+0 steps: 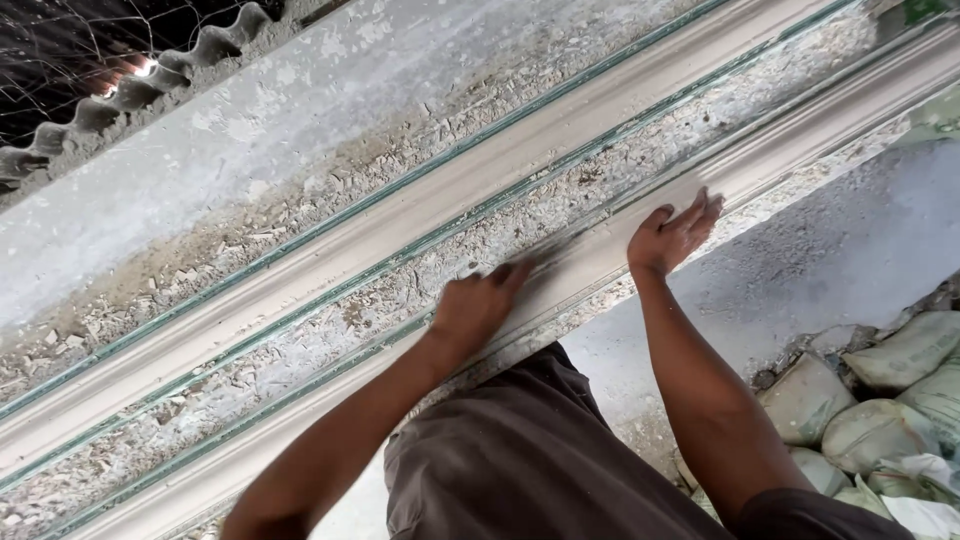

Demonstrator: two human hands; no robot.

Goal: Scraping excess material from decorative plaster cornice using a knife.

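Observation:
Two long pale plaster mouldings lie side by side on a glass-topped bench, running from lower left to upper right. My left hand presses flat on the nearer moulding, slightly blurred. My right hand rests further along the same moulding, fingers extended and together, palm down. Neither hand holds a tool. The second moulding lies beyond, untouched.
Dried plaster crumbs cover the bench between the mouldings. A grey wall and a corrugated sheet edge with netting are at the upper left. Filled sacks are piled on the floor at the lower right.

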